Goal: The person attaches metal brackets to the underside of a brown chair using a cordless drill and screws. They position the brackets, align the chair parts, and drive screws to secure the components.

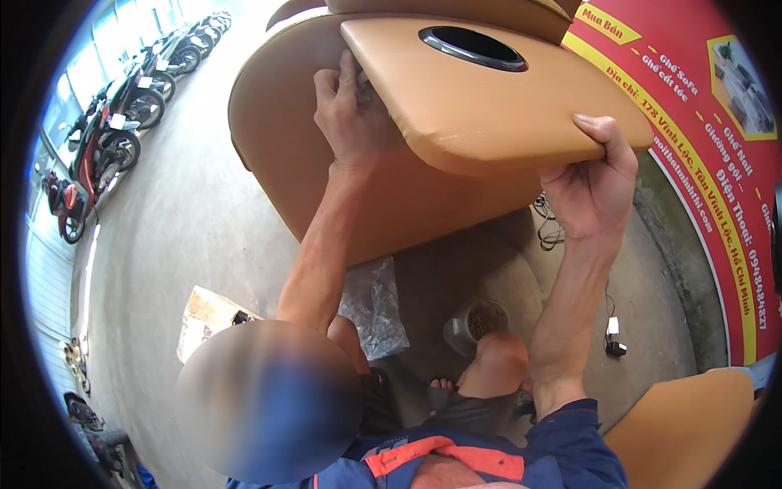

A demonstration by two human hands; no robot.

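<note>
Tan padded panel (pixel 497 114): we have it raised in front of us, tilted, at the side of a larger tan piece; whether the two are joined, we cannot tell.
Right hand (pixel 593 183): we clamp it on the panel's near right corner, thumb pressed on the top face, fingers curled underneath and hidden.
Left hand (pixel 350 114): we hold it up at the panel's left edge, fingers bent and pointing away from us, partly behind that edge; whether it grips anything, we cannot tell.
Oval well (pixel 472 49): we see it set into the panel's far part, dark inside, with a glossy black rim.
Upholstered body (pixel 277 147): its broad tan side stands on the floor (pixel 204 220), behind our left hand and below the panel.
Plastic bag (pixel 379 318): clear and crumpled, it lies on the floor near our knees.
Tub (pixel 458 332): translucent, with small brownish pieces inside, it stands just beside our right knee.
Carton (pixel 204 318): it lies left of our left forearm.
Cables (pixel 550 236): black and looped, they lie beyond our right wrist.
Second tan piece (pixel 692 424): we have it at lower right.
Banner (pixel 684 122): red and yellow, it stands along our right.
Motorbikes (pixel 106 155): they line the far left.
</note>
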